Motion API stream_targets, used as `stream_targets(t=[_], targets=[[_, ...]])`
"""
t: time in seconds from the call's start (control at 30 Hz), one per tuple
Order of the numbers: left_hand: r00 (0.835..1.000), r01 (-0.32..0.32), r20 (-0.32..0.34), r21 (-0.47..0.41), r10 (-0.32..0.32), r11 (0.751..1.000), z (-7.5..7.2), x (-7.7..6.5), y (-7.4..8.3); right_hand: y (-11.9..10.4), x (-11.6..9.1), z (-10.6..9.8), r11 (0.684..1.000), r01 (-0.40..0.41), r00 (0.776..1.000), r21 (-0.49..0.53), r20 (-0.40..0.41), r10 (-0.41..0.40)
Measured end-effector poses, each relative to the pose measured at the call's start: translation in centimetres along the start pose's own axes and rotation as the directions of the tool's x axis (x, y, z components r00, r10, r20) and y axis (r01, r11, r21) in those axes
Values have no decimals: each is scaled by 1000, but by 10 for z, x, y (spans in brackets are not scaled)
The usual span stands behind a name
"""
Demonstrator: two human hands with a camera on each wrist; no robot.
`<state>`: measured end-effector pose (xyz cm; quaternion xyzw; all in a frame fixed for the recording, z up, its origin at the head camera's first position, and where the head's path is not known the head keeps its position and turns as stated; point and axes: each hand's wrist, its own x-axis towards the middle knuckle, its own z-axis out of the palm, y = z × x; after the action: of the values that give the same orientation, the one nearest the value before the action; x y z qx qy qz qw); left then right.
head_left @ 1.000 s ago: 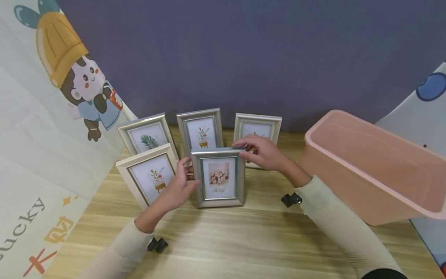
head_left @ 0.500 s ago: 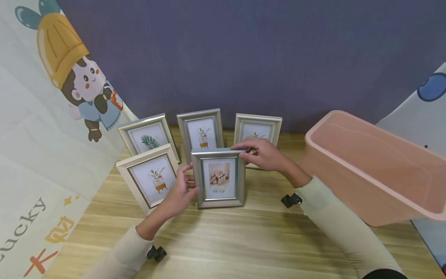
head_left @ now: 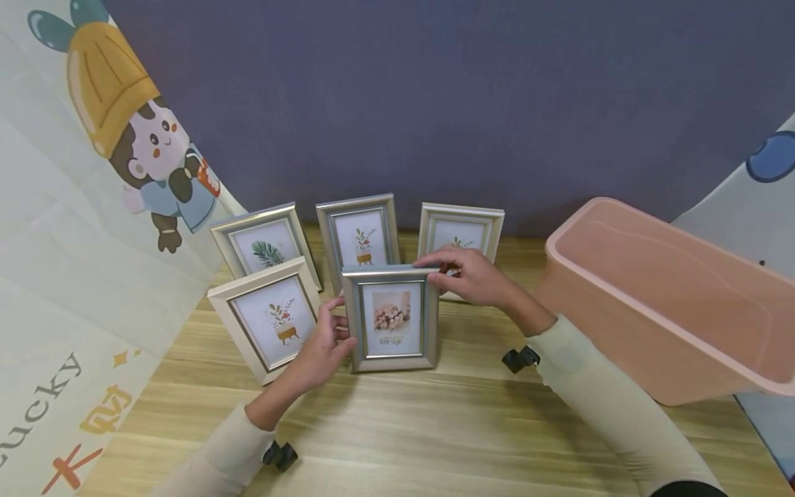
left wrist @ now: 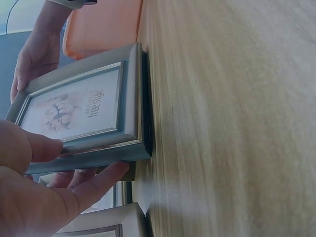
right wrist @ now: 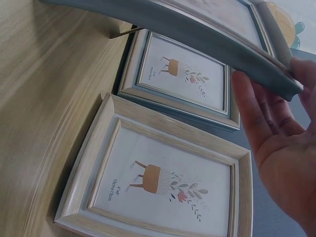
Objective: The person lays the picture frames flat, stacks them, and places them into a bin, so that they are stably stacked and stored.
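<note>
A silver-grey picture frame (head_left: 391,366) with a pink flower print and "free style" lettering stands upright at the front middle. My left hand (head_left: 319,352) holds its left edge; in the left wrist view the thumb (left wrist: 47,148) lies on the front border with fingers behind. At the upper right corner, my right hand (head_left: 472,276) pinches the frame between thumb and fingers. Behind it stand a grey plant-print frame (head_left: 321,228) and a cream frame (head_left: 493,228), partly covered by the right hand. The right wrist view shows a strut under the held frame (right wrist: 163,19).
Left of the held frame stand a cream plant-print frame (head_left: 236,324) and, behind it, a gold-silver frame (head_left: 226,241) with a green sprig. A pink plastic bin (head_left: 602,310) stands on the wooden table (head_left: 466,442) at right. A dark backdrop (head_left: 435,103) rises behind.
My left hand has slid slightly down the frame's left edge. The right hand keeps its pinch on the corner, and the frames stay where they were.
</note>
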<state>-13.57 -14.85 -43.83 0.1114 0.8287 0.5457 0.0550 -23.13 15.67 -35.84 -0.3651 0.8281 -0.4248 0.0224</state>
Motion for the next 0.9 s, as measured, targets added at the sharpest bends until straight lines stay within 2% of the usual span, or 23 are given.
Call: stream_targets(t=[0.2,0.43,0.9], targets=[[1000,-13,-1,17,13,1000,-1,-1,2,-3,0,-2,1000,-11,1000,3,-6,11],[1000,-15,22,48,13,999,-5,1,7,-5,-1,-6,998,-34,999,56,4,34],[996,-46,83,9,45,999,-16,2,24,-6,-5,-17,993,-26,999,116,-17,28]])
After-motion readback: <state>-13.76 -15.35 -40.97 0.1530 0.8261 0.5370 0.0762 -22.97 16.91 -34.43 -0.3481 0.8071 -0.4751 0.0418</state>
